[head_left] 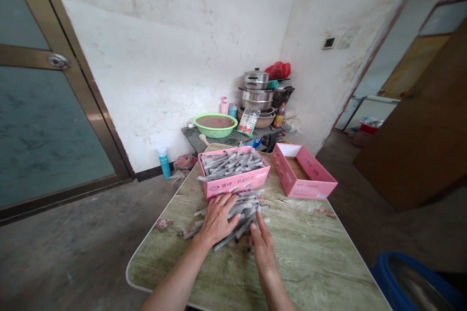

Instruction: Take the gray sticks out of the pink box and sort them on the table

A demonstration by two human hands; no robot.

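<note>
Grip: left hand (218,217) flat, fingers spread on loose sticks pile (233,217); right hand (263,248) open beside. Front box (233,175) approx. full, 2nd box (304,171) empty.

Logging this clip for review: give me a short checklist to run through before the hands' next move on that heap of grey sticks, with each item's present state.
1. Left hand on the heap of grey sticks: ok, palm lies flat on top of it.
2. Right hand at the heap: ok, fingertips touch its near edge.
3. Sticks all on the table: ok, though a few strays lie near the left edge.
4. Room in the full pink box: not ok, sticks are piled to the rim.
5. Open pink box has room: ok, what shows of its inside is bare.
6. Any stick gripped between fingers: cannot tell.
</note>
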